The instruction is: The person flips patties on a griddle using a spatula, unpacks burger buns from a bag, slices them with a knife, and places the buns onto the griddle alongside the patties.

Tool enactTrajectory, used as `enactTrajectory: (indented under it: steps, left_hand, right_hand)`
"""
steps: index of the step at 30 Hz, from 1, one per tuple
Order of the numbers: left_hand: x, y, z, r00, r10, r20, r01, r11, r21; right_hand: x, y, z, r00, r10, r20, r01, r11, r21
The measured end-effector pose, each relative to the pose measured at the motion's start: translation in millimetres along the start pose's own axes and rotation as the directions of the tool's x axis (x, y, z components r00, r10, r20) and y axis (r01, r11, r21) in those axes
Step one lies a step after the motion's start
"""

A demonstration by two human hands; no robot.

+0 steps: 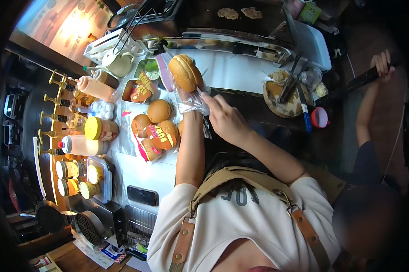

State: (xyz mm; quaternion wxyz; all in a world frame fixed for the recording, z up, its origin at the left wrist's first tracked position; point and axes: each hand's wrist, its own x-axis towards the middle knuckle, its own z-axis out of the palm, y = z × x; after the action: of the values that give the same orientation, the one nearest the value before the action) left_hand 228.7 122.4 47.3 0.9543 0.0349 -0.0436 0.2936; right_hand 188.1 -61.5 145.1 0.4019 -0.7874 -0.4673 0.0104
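Currently, bun (184, 72) held at far end of plastic-wrapped left hand (192, 104), split running roughly lengthwise; right hand (222, 117), just beside, pinches thin tool (199, 91)

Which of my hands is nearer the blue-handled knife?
Your right hand: it's left of the knife, beside the bun. Your left hand, under the bun, is farther left.

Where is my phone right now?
In the head view, the phone lies on the white counter at your left, between the wire rack and the group of buns.
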Motion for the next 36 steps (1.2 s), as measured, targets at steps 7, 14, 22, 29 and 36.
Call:
enactTrajectory:
  steps: [7,14,22,29,36]
  left_hand:
    - [-7.2,10.3,21.3,0.981,-0.023,-0.194,0.041,0.995,0.09]
    - [-15.0,-9.8,41.2,0.959,-0.038,-0.28,0.093,0.978,0.186]
    - [14.4,11.9,33.9,0.938,0.2,-0.282,-0.031,0.861,0.508]
    - [-12.0,-27.9,92.0,0.947,-0.215,-0.237,0.319,0.682,0.658]
    - [-1.2,-244.7,112.3,0.829,-0.554,-0.08,0.106,0.015,0.994]
  right_hand:
    - [-30.4,-3.0,-10.7,0.999,-0.024,0.031,0.024,1.0,0.01]
    - [-8.3,-2.8,-14.5,1.0,-0.004,0.026,0.005,0.998,-0.066]
    - [-56.5,-3.7,-85.0,0.999,0.011,0.036,-0.013,0.998,0.065]
    - [-169.7,-3.2,-241.1,0.929,0.348,0.123,-0.359,0.772,0.525]
    - [-254.8,9.4,-260.2,0.777,0.532,-0.338,-0.207,0.721,0.661]
